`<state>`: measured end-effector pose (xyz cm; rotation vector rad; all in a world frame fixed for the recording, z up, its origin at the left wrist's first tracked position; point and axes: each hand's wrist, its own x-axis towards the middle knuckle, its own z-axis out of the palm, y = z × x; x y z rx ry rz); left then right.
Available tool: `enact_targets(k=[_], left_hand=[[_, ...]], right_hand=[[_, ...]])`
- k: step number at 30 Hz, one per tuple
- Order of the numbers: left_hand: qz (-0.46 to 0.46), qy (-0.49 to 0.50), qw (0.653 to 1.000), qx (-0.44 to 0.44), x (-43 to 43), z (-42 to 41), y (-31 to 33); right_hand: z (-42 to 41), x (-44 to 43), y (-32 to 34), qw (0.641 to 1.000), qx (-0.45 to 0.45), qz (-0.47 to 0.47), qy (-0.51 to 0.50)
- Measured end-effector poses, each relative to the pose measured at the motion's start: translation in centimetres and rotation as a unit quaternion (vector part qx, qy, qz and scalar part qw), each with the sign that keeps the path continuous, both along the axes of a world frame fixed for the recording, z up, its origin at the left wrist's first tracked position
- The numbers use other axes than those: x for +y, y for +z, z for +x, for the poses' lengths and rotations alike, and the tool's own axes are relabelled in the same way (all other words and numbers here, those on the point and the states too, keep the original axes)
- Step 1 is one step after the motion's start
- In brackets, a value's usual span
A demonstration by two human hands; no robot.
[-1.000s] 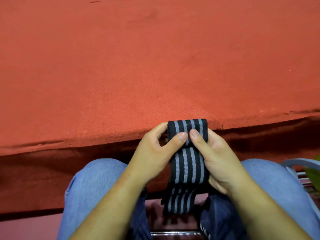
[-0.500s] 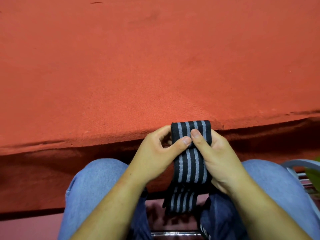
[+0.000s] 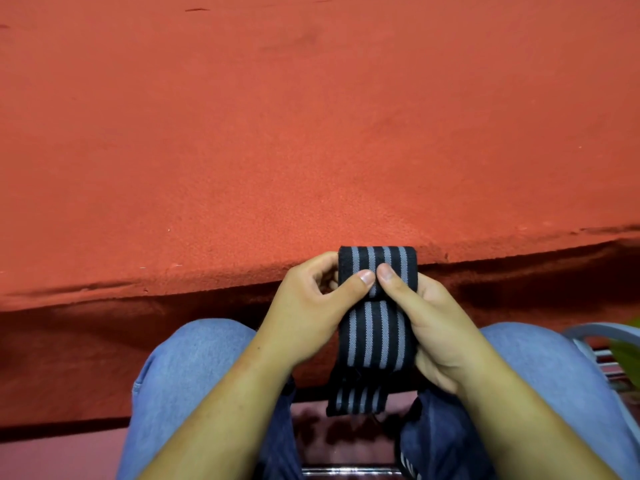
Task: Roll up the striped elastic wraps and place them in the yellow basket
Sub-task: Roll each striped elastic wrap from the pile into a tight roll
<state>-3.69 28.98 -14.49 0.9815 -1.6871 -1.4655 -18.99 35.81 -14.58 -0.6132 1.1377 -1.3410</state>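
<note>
A black elastic wrap with grey stripes [image 3: 375,337] is held upright over my lap, just in front of the red table's near edge. Its top end is rolled into a thick coil, and its loose tail hangs down between my knees. My left hand [image 3: 308,317] grips the coil's left side, thumb pressed on its front. My right hand [image 3: 436,327] grips the right side, its thumb tip meeting the left thumb at the coil's middle. No yellow basket is in view.
A red felt-covered table [image 3: 311,133] fills the upper view. My knees in blue jeans [image 3: 194,368] frame the wrap. A grey chair arm [image 3: 602,332] and a bit of green [image 3: 628,348] show at the right edge.
The coil has grown thicker as more of the wrap has wound onto it, and the hanging tail is shorter. Both thumbs have shifted on the coil's front and now meet tip to tip.
</note>
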Motion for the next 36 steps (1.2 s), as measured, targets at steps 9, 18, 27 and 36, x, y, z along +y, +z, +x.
enact_targets(k=[9,18,27,36], left_hand=[[-0.013,0.007,1.0,-0.007,0.1,-0.1,0.2],[-0.023,0.017,1.0,-0.002,0.1,-0.1,0.1],[-0.055,0.031,0.998,0.023,-0.1,0.0,0.6],[-0.064,0.033,0.997,0.027,-0.4,0.1,0.4]], right_hand=[[-0.1,0.0,0.5,0.998,-0.032,0.043,0.037],[0.0,0.1,0.6,0.993,-0.046,0.077,0.077],[-0.1,0.3,1.1,0.99,-0.069,0.096,0.081],[-0.2,0.3,1.4,0.992,-0.083,0.065,0.068]])
